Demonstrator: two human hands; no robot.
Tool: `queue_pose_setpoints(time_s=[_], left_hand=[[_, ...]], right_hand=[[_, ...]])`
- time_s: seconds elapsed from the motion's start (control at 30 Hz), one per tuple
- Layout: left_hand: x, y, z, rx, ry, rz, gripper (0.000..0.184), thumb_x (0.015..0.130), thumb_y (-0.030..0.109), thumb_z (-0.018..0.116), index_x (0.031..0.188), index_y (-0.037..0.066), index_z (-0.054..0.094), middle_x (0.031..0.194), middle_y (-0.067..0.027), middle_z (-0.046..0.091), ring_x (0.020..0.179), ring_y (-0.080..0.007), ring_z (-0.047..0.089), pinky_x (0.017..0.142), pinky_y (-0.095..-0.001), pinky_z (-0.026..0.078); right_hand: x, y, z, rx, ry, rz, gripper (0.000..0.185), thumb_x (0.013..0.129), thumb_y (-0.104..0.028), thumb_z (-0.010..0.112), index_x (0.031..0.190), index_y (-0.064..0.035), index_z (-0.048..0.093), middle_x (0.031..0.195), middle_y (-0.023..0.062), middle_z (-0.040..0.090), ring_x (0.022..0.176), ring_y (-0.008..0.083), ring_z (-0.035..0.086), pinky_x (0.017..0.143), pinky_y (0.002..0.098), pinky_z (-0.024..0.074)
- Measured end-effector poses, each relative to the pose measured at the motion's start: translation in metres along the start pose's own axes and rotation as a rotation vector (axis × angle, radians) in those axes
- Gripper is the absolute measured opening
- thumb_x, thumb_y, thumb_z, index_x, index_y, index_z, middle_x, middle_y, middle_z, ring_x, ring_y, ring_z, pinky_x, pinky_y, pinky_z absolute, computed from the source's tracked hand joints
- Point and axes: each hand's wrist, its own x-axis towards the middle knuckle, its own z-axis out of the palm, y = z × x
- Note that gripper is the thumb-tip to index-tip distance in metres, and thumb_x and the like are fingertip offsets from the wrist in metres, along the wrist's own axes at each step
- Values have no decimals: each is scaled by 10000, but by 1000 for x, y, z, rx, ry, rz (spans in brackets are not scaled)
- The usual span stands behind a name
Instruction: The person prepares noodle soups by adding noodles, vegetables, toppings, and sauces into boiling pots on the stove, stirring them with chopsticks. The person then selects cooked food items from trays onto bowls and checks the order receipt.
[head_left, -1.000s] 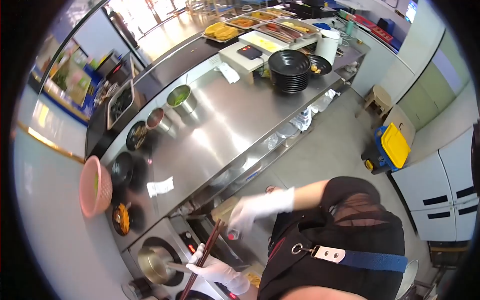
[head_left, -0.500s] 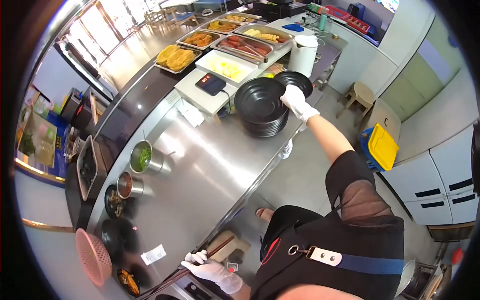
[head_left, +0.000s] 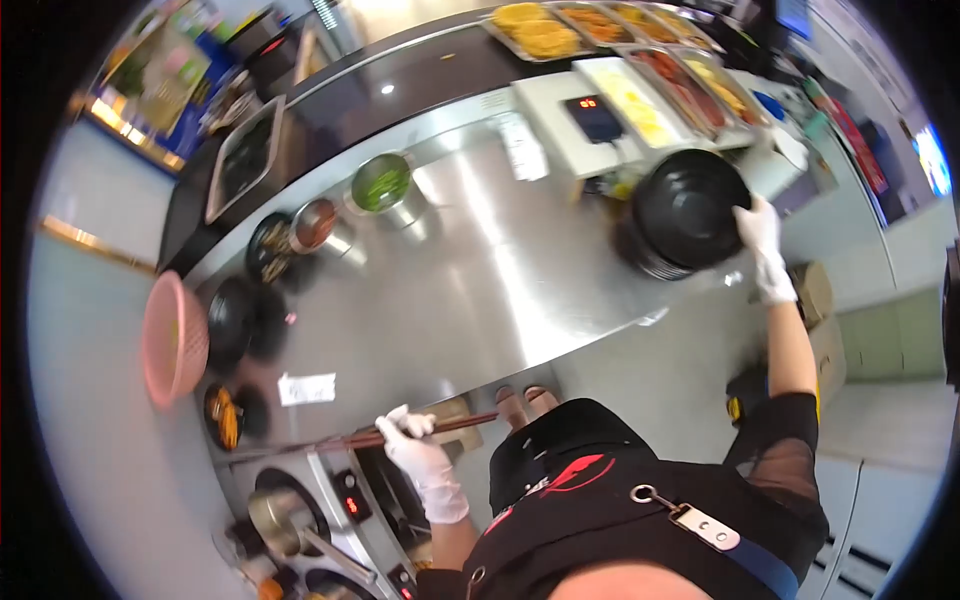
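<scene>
My right hand, in a white glove, grips the right rim of a black bowl at the top of a stack of black bowls at the counter's right end. Long dark chopsticks lie in my gloved left hand, whose fingers are closed round them at the counter's front edge. Left of that hand, a white paper slip rests on the steel counter.
Along the back left stand metal pots with greens and red sauce, black bowls and a pink basket. A saucepan sits on the stove at lower left. Food trays and a digital scale are at the back.
My right hand has gone from beside the stove to the bowl stack and taken hold of a bowl's rim. My left hand still holds the chopsticks. The view has shifted.
</scene>
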Motion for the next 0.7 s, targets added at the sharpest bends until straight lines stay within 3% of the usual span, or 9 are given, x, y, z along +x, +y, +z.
queue_pose_setpoints(time_s=[0.07,0.2,0.27,0.37,0.4,0.47,0.5,0.6,0.7], left_hand=[[14,3,-11,1,-23,39,404,987,365,377,814,39,541,527,20,324,469,-116,337,549,-312,402],[38,13,-18,9,22,36,405,986,348,381,776,49,556,531,19,327,470,-112,342,535,-317,405],[51,12,-22,5,12,-4,421,988,351,375,787,34,564,538,8,353,495,-125,363,548,-333,417],[65,3,-23,125,30,-69,434,995,351,345,843,8,562,548,-30,417,534,-168,466,609,-362,476],[72,-2,-30,238,-22,-73,443,995,358,332,931,-11,570,659,-74,559,627,-205,570,657,-353,510],[86,-9,-29,169,-19,-152,430,988,376,350,1050,-2,546,901,-111,623,748,-213,609,669,-330,503],[93,-9,-32,231,-64,-158,481,992,368,325,1170,-39,508,1103,-177,592,969,-251,611,727,-343,543],[115,-10,-29,295,13,-212,493,987,371,342,1236,-38,459,1176,-192,548,1034,-274,587,718,-355,554],[138,-16,-35,261,9,-187,508,978,377,370,1278,-30,413,1217,-176,527,1042,-291,585,710,-370,560]], right_hand=[[-16,-34,-30,193,11,-17,330,762,-124,588,1062,12,614,940,179,668,922,300,641,832,350,476],[-38,-98,-38,502,-100,-101,286,766,-30,589,1044,38,599,944,147,666,853,209,627,808,297,467],[-68,-165,-19,585,-204,-175,271,754,-39,608,1010,49,606,933,127,662,846,173,606,802,283,461],[-122,-257,52,623,-510,-124,286,726,-91,638,965,64,611,886,150,655,828,207,608,765,318,470],[-134,-260,118,627,-502,-193,296,704,-105,651,945,62,609,881,172,649,831,234,613,748,341,475],[-176,-316,172,547,-593,-185,293,699,-97,626,957,40,609,922,224,632,902,344,613,812,385,473],[-199,-348,180,574,-601,-161,279,711,-94,615,959,34,611,951,233,627,943,376,597,846,397,466],[-242,-396,240,542,-613,-130,303,785,-131,602,1059,-2,610,1024,219,627,1011,350,587,880,396,453],[-258,-424,242,605,-773,-186,263,840,-168,558,1052,-23,614,966,188,647,990,342,594,855,384,456]])
